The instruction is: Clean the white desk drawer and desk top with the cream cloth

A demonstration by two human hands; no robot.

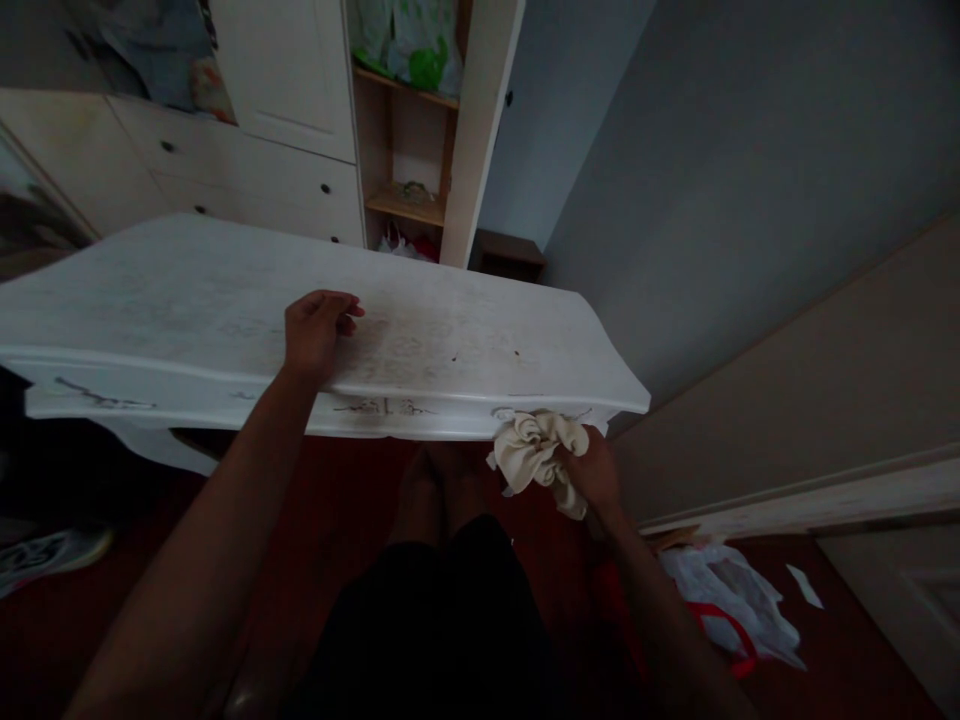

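Observation:
A white table (487,320) with a curved edge and carved drawer fronts spans the view, its top smudged grey-brown in the middle. Over the table top, left of centre, is my left hand (319,325), its fingers curled together. Whether anything small sits between those fingertips is hidden. My right hand (596,470) grips a crumpled cream cloth (536,450) at the table's front edge, near the right corner. The cloth bunches out to the left of the fingers and partly covers the carved drawer front. Two small dark specks (516,353) lie on the table top.
White cabinets (292,70) with drawers stand behind the table, with an open shelf (409,205) holding bags. A grey wall (720,200) closes the right side. White plastic bags (735,600) lie on the dark red floor at right; a shoe (52,555) is at left.

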